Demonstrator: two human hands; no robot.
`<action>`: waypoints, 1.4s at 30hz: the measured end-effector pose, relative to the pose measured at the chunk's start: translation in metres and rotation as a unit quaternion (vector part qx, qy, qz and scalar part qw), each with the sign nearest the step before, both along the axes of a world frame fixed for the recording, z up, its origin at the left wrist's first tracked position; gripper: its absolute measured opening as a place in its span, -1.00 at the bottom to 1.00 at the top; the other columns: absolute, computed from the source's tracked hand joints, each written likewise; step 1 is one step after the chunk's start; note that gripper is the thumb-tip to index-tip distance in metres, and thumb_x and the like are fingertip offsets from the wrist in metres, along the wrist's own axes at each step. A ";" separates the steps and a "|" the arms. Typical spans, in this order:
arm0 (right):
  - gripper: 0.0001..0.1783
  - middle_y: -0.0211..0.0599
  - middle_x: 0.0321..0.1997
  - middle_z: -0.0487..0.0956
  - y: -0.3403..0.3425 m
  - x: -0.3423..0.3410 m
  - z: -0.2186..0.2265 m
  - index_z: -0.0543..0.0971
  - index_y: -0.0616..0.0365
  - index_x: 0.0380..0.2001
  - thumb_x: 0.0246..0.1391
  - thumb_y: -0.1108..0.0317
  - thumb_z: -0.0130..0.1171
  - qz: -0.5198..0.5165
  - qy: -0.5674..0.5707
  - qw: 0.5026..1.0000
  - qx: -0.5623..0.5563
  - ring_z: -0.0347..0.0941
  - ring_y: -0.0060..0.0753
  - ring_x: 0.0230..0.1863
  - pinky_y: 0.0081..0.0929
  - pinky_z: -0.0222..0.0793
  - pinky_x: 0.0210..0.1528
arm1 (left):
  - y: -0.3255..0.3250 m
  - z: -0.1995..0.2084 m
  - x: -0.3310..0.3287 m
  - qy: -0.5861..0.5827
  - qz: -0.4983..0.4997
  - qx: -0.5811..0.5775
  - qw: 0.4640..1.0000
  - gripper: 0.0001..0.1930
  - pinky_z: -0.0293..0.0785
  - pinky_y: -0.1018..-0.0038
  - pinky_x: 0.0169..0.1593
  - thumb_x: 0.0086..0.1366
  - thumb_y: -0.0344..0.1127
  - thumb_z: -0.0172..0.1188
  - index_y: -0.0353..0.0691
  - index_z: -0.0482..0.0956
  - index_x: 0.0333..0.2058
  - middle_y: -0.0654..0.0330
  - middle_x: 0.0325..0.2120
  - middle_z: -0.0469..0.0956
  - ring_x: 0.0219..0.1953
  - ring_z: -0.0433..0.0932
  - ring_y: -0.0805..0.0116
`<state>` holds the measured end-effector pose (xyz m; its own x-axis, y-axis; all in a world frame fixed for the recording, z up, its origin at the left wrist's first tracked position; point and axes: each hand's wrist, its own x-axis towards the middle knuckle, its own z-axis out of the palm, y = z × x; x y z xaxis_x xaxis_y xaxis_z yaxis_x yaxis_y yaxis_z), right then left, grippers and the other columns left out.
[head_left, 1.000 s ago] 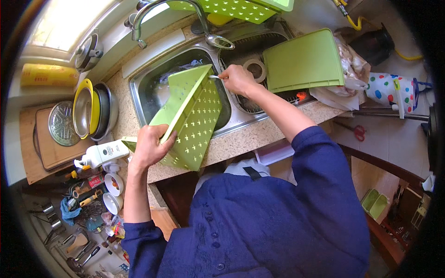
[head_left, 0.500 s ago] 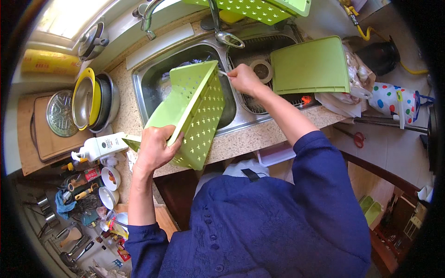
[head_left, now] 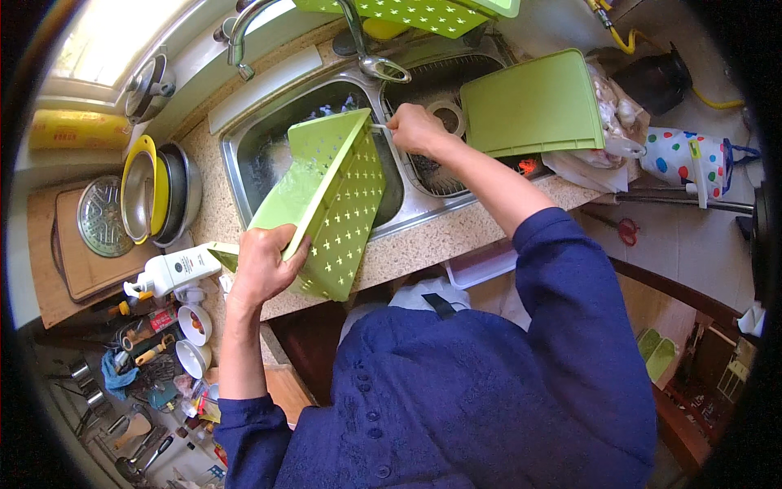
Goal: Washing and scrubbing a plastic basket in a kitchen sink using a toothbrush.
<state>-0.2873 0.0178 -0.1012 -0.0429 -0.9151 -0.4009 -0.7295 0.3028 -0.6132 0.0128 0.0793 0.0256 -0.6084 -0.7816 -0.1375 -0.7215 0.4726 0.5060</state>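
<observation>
A light-green plastic basket (head_left: 349, 212) with star-shaped holes is tilted on its side over the left sink bowl (head_left: 230, 155) and the counter's front edge. My left hand (head_left: 267, 259) is closed around its near rim. In my right hand (head_left: 417, 130), at the basket's far corner, is a thin white handle (head_left: 379, 126); its other end is hidden behind the basket wall, so I cannot tell its kind. Wet streaks show on the basket's inner face. A green panel (head_left: 531, 104) leans over the right sink bowl, right of my right hand.
A curved faucet (head_left: 352, 24) reaches over the sink, with another green perforated basket (head_left: 423, 15) behind it. To the left are a white pump bottle (head_left: 181, 267), stacked basins (head_left: 138, 191) and a cutting board (head_left: 85, 253). A spotted bag (head_left: 684, 159) lies right.
The whole view has shifted slightly. My right hand, with the white handle, stays near the basket's far corner. My left hand keeps its hold on the rim.
</observation>
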 end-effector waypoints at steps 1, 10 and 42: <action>-0.73 0.11 -0.15 0.62 -0.002 0.003 -0.005 0.69 0.12 -0.27 -0.07 0.41 0.12 -0.002 0.001 1.000 0.000 0.56 0.06 -0.04 -0.15 0.46 0.03 | -0.001 0.000 -0.002 0.001 -0.002 0.000 1.000 -0.74 0.37 0.22 -0.53 0.13 -0.29 0.23 -0.28 0.48 -0.66 -0.05 -0.76 0.41 -0.65 0.47 -0.06; -0.68 -0.30 -0.54 0.63 -0.002 -0.012 -0.004 0.69 0.20 -0.20 -0.03 0.28 0.22 -0.071 -0.164 0.981 0.074 0.52 -0.44 -0.50 -0.41 0.46 -0.30 | 0.001 0.001 0.000 -0.012 0.013 -0.007 1.000 -0.73 0.37 0.22 -0.52 0.13 -0.28 0.22 -0.27 0.47 -0.67 -0.06 -0.75 0.42 -0.64 0.47 -0.07; -0.69 -0.25 -0.63 0.50 0.007 0.061 -0.025 0.61 0.40 -0.20 0.01 0.53 -0.02 -0.343 -0.387 0.856 0.018 0.37 -0.48 -0.70 -0.47 0.22 -0.69 | 0.018 -0.005 0.004 0.041 0.000 -0.069 0.997 -0.70 0.40 0.19 -0.53 0.13 -0.24 0.24 -0.28 0.50 -0.68 -0.08 -0.78 0.42 -0.66 0.48 -0.08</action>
